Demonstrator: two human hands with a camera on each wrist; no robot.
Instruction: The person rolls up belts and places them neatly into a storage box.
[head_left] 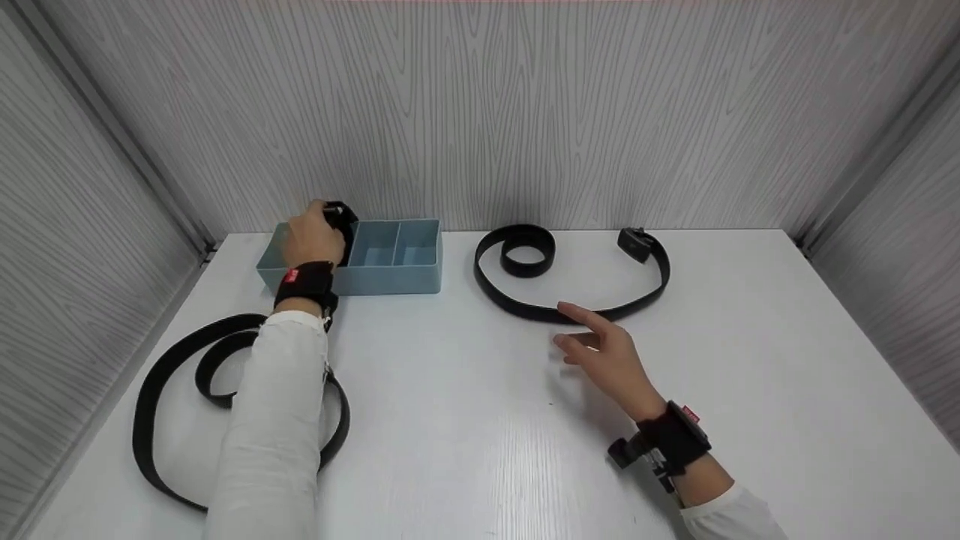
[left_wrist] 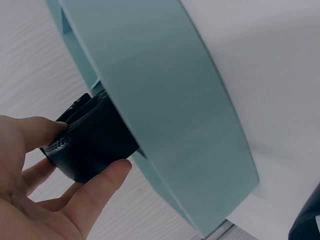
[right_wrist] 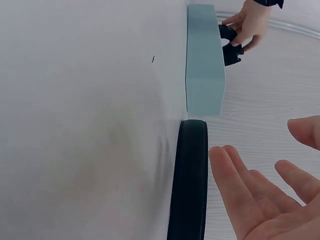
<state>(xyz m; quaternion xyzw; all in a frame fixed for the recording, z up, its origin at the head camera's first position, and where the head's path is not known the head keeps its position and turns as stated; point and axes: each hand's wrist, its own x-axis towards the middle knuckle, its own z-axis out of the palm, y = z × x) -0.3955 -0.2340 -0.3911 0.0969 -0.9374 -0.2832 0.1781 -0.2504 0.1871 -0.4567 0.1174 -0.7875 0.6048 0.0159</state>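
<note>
My left hand [head_left: 313, 236] grips a rolled-up black belt [left_wrist: 95, 145] between thumb and fingers. The roll sits partly down inside a compartment of the light blue divided box [head_left: 386, 283], its upper part standing above the rim. In the left wrist view, the box wall [left_wrist: 170, 115] hides the lower part of the roll. My right hand [head_left: 611, 364] is held over the table with fingers extended and nothing in it. Just beyond its fingertips lies a second black belt [head_left: 517, 306], coiled at its left end and with a buckle [head_left: 636, 244] at the right.
A third black belt [head_left: 146, 420] lies in loose loops at the left, partly hidden under my left sleeve [head_left: 274, 435]. Two box compartments to the right of the roll hold nothing. Grey wood-grain panels [head_left: 480, 112] stand behind and on both sides of the white table [head_left: 450, 450].
</note>
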